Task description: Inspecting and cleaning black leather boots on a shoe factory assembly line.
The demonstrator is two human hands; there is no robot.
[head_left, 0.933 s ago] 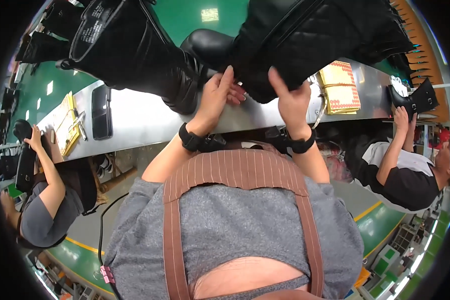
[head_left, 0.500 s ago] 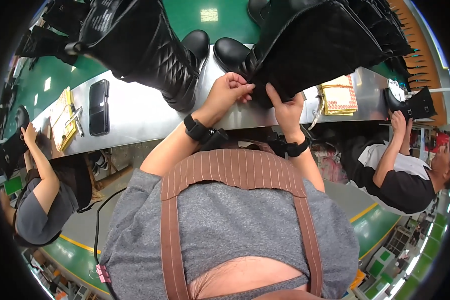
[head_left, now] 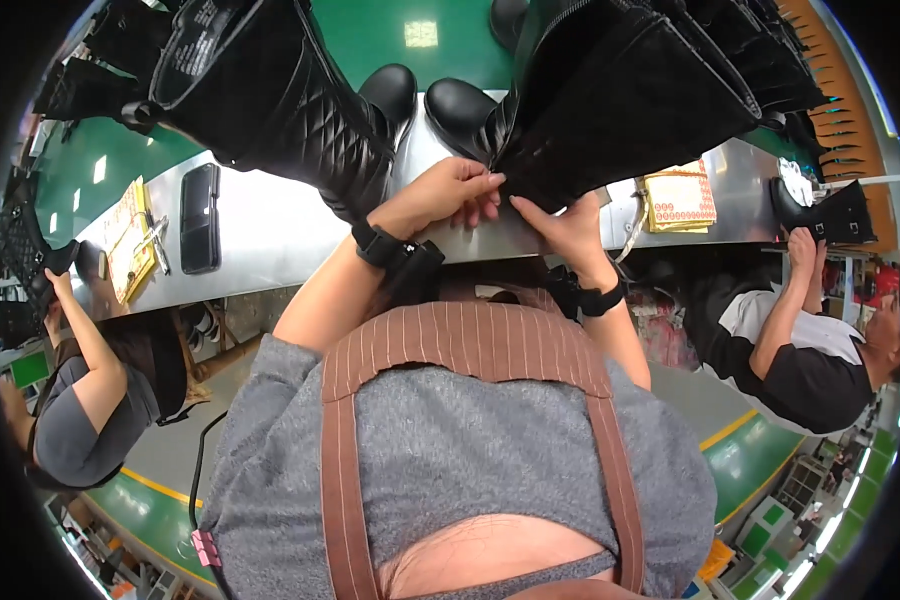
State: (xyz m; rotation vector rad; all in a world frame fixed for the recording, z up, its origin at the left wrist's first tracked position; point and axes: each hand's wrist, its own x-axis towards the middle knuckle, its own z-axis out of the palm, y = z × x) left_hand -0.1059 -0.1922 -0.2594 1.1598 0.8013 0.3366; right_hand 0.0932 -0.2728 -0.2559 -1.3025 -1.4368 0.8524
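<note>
Tall black leather boot (head_left: 620, 110) stands on brushed-metal desk (head_left: 280, 235), just beyond both hands; shaft's long axis runs up and rightward in view, rounded toe pointing away. Left hand (head_left: 445, 194) nearer ankle front: thumb and forefinger meet there; cannot tell if anything small is pinched. Right hand (head_left: 573, 228) by heel, thumb spread from fingers, gripping nothing visible. Sole hidden; shaft top hard to separate from dark boots behind.

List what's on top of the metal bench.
Visible on the bench: left boot, right boot, phone, left yellow stack, right yellow stack. The surface under them is covered, and the boots' shafts hide whatever lies behind.
</note>
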